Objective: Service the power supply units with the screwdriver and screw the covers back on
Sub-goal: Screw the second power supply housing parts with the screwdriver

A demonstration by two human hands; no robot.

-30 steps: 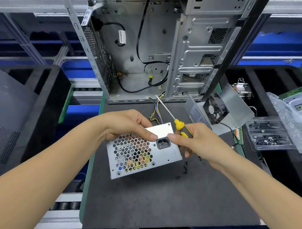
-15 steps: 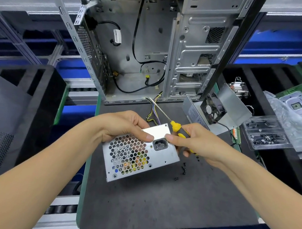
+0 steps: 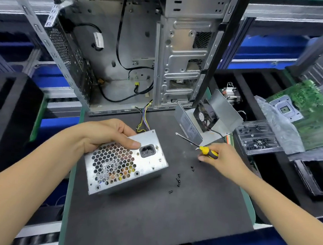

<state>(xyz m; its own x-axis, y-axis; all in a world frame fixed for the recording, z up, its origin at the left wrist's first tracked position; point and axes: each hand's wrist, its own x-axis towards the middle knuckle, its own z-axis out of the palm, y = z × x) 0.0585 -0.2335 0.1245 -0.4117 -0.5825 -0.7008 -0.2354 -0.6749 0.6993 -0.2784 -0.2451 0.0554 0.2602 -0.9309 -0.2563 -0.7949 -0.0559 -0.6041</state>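
A silver power supply unit (image 3: pixel 125 164) with a honeycomb grille and a black socket stands on the dark mat (image 3: pixel 148 215). My left hand (image 3: pixel 108 135) grips its top left edge, thumb on the front face. My right hand (image 3: pixel 220 156) holds a yellow-and-black screwdriver (image 3: pixel 203 148) to the right of the unit, its shaft pointing up-left, fingertips down near the mat. Several small black screws (image 3: pixel 179 179) lie loose between the unit and that hand. A second unit's open cover with a black fan (image 3: pixel 206 116) sits behind.
An open computer case (image 3: pixel 136 47) stands at the back of the mat. A clear plastic tray of screws (image 3: pixel 256 140) and a green motherboard (image 3: pixel 313 116) lie to the right. Black foam trays (image 3: pixel 6 120) flank the mat on both sides.
My right hand has left the unit's front face and moved right and down with the screwdriver toward the loose screws. My left hand keeps its hold on the unit.
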